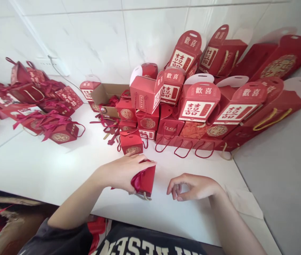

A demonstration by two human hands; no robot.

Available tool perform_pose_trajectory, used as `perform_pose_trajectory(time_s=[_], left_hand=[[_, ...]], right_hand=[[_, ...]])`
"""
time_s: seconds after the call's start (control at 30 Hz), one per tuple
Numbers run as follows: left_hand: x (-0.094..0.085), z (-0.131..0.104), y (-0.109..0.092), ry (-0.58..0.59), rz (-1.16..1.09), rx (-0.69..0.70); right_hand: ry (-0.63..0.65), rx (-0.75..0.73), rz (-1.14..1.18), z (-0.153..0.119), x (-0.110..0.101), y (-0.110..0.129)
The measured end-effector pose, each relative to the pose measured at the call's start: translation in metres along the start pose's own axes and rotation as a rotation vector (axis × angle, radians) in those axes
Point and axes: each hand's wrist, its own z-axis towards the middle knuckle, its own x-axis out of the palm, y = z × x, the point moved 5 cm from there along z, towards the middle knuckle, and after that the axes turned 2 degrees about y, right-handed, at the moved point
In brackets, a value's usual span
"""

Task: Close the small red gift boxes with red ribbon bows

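Note:
My left hand (125, 171) is wrapped over a small red gift box (148, 179) near the front of the white table. A magenta ribbon shows under its fingers, and a beige cord handle hangs at the box's near edge; the far side is hidden by the hand. To the right of that box, my right hand (190, 187) hovers with bent fingers and a gap between thumb and fingertips, touching nothing visible. Just behind my left hand stands another red gift box (131, 142) with a gold emblem and a dark red cord.
Stacked red gift boxes (199, 104) with cord handles fill the back right against the wall. A brown cardboard carton (105, 92) holds ribbons, some spilling onto the table (94, 156). Ribbon-tied boxes (62, 134) are heaped at the left. A white sheet (246, 203) lies beside my right forearm.

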Motion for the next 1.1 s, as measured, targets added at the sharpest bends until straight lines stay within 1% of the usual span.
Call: perform_pose_trajectory(time_s=[0.07,0.13,0.17,0.23,0.27,0.33,0.37,0.43,0.5,0.53,0.6,0.7,0.77,0.87,0.93,1.0,1.03,1.1], left_hand=[[-0.003,-0.026,0.012,0.008,-0.08,-0.058],[-0.003,-0.056,0.032,-0.014,-0.185,-0.175],[0.0,-0.073,0.045,-0.045,-0.243,-0.26],[0.007,-0.112,0.077,-0.182,-0.305,-0.469],[0.011,-0.132,0.093,-0.27,-0.311,-0.571],[0.023,-0.172,0.124,-0.428,-0.349,-0.756],[0.03,-0.19,0.138,-0.494,-0.403,-0.847],[0.04,-0.219,0.161,-0.544,-0.488,-1.012],[0.038,-0.236,0.176,-0.588,-0.44,-1.121],[0.033,-0.239,0.181,-0.605,-0.379,-1.147],[0.019,-0.234,0.189,-0.623,-0.254,-1.151],[0.003,-0.204,0.206,-0.605,-0.204,-1.063],[-0.006,-0.18,0.222,-0.633,-0.159,-0.967],[-0.017,-0.159,0.243,-0.851,0.088,-0.908],[-0.016,-0.157,0.25,-1.052,0.211,-0.948],[-0.008,-0.16,0.251,-1.253,0.272,-1.03],[-0.003,-0.162,0.251,-1.335,0.275,-1.076],[0.01,-0.166,0.253,-1.44,0.209,-1.165]], right_hand=[[-0.014,0.021,0.008,0.002,0.001,-0.004],[-0.044,0.056,-0.004,0.005,0.001,-0.01],[-0.057,0.074,-0.015,0.007,0.001,-0.012],[-0.079,0.101,-0.033,0.01,0.001,-0.016],[-0.084,0.108,-0.039,0.011,0.001,-0.017],[-0.092,0.115,-0.04,0.012,0.001,-0.017],[-0.097,0.118,-0.037,0.012,0.0,-0.017],[-0.105,0.12,-0.026,0.013,0.0,-0.016],[-0.112,0.122,-0.015,0.013,0.0,-0.015],[-0.115,0.123,-0.009,0.013,0.0,-0.015],[-0.121,0.128,0.0,0.014,0.001,-0.013],[-0.134,0.142,0.016,0.016,0.001,-0.013],[-0.147,0.15,0.025,0.018,0.0,-0.013],[-0.164,0.16,0.039,0.019,-0.001,-0.015],[-0.172,0.164,0.047,0.02,-0.001,-0.015],[-0.176,0.166,0.053,0.019,-0.001,-0.015],[-0.178,0.166,0.055,0.019,-0.001,-0.014],[-0.182,0.166,0.053,0.019,-0.001,-0.013]])
